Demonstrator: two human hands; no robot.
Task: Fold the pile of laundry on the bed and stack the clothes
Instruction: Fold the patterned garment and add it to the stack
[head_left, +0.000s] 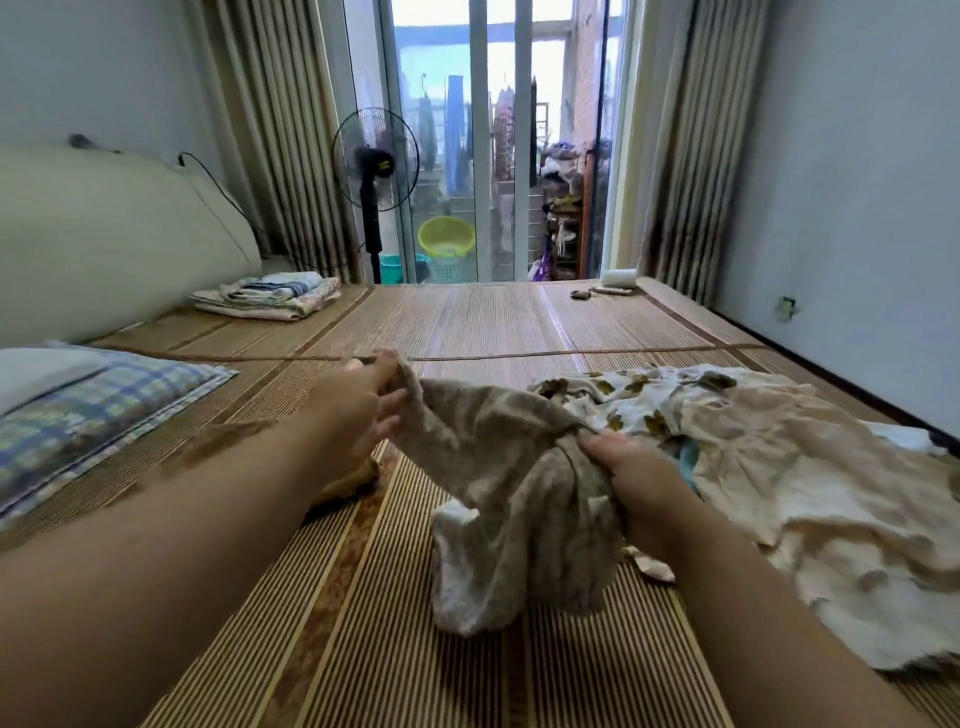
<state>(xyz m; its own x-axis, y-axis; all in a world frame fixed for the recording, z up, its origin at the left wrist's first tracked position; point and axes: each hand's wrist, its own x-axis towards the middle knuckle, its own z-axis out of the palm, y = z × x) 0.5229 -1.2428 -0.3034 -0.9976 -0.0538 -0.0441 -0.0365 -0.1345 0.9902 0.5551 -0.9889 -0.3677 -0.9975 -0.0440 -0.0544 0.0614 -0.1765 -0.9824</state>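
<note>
Left hand (358, 402) pinches one corner of the grey garment (514, 499), lifted above the mat (363, 649); right hand (636, 488) grips its bunched middle. The pile (810, 467) lies just right, touching it.

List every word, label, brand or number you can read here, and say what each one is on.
No text here can be read.
The yellow label on the fan motor: too small and blurred to read.
The grey garment held by the left hand and right hand, the floral cloth and the checked pillow: patterns only, no writing.
</note>
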